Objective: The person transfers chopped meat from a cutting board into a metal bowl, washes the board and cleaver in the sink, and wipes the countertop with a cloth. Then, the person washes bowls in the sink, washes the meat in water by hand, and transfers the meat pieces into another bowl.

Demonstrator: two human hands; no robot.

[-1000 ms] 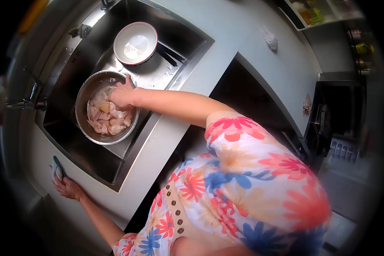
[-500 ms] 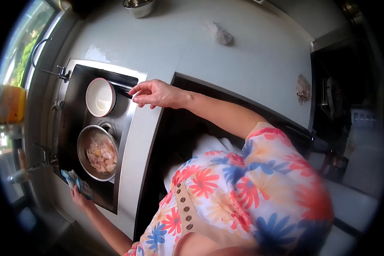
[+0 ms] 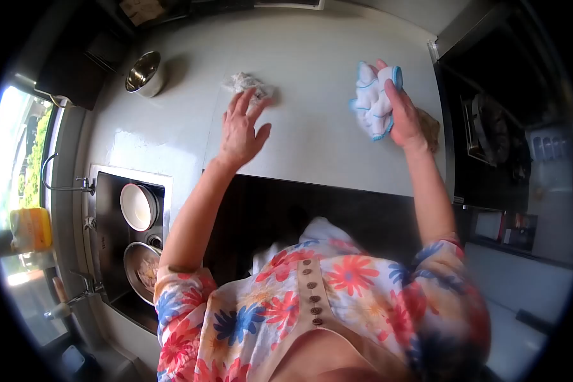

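Observation:
My left hand (image 3: 240, 130) is over the pale countertop (image 3: 305, 149), its fingers spread apart. Its fingertips overlap a crumpled clear plastic wrap (image 3: 245, 81); I cannot tell if they touch it. On the right, my right hand (image 3: 402, 114) grips a white cloth with blue edging (image 3: 372, 102), bunched above the counter. Partly hidden behind that wrist lies a crumpled brownish rag (image 3: 430, 130).
The sink (image 3: 108, 216) at left holds a pale bowl (image 3: 137, 207) and a metal bowl (image 3: 134, 267) with raw meat pieces. A faucet (image 3: 89, 186) stands behind it. Another metal bowl (image 3: 144, 74) sits on the far counter. Dark stove equipment (image 3: 490, 127) borders the right.
The view has turned from the sink toward the counter. The cloth, earlier in my left hand by the sink, is now in my right hand. My left hand has moved to the plastic wrap.

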